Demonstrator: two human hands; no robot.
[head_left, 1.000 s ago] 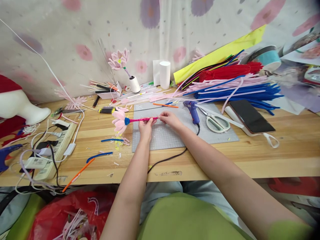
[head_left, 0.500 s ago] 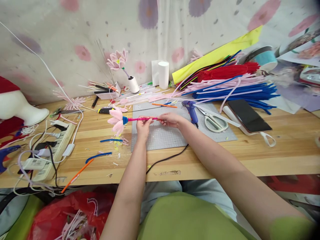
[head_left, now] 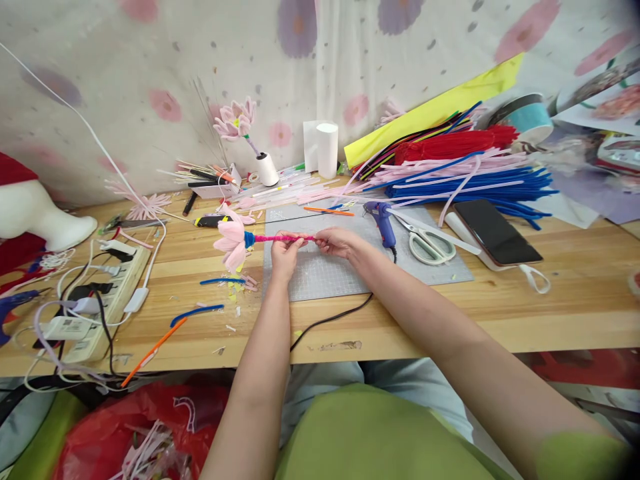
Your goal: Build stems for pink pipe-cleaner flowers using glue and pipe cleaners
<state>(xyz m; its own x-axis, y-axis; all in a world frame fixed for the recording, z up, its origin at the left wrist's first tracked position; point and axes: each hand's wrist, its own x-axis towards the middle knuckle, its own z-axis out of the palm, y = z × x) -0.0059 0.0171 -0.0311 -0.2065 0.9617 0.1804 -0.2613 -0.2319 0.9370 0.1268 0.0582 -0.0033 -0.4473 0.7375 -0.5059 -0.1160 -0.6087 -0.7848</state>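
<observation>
A pipe-cleaner flower (head_left: 232,244) lies level above the table, its pale pink petals facing left. Blue wrapping circles its base, and a magenta-wrapped stem runs right from there. My left hand (head_left: 286,257) pinches the stem partway along with thumb and fingers. At the stem's right end my right hand (head_left: 335,241) is closed, fingers pressed together on it. What exactly the right fingertips cover is too small to make out. Both hands are over the grey cutting mat (head_left: 320,283).
Right of my hands lie a purple glue gun (head_left: 384,223), scissors (head_left: 427,243) and a phone (head_left: 497,230). Bundled blue pipe cleaners (head_left: 475,187) are behind. A second pink flower (head_left: 235,121) stands in a white holder. A power strip (head_left: 107,300) with tangled cables is left.
The flower and both hands have shifted very slightly left. My grip on the stem looks the same.
</observation>
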